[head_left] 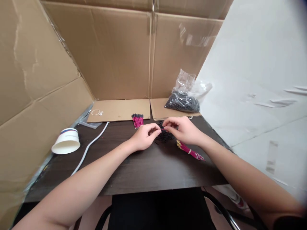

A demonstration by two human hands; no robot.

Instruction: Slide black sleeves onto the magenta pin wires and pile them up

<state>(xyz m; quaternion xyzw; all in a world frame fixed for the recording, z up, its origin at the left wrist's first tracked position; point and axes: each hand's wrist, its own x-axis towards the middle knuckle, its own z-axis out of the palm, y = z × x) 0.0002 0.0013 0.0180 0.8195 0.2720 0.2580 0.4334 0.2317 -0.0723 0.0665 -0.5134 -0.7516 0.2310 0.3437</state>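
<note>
My left hand point(145, 137) and my right hand point(184, 130) meet fingertip to fingertip above a dark table. Both are closed in a pinch on a thin magenta wire point(163, 129), which shows only as a short stretch between them. Under the fingers lies a pile of small black sleeve-like pieces point(166, 136). Just beyond my left hand is a group of magenta wires with black ends point(137, 120). Below my right hand rests a bundle of magenta wires point(194, 154) with gold-coloured tips, held by a pale band. Any black piece at the pinched wire is too small to make out.
A clear plastic bag of black pieces point(182, 101) sits at the back right on flat cardboard point(120, 108). Pale rings point(95, 112) lie at the back left. A white paper cup point(66, 142) and a grey cable point(87, 149) are at the left. Cardboard walls enclose the table.
</note>
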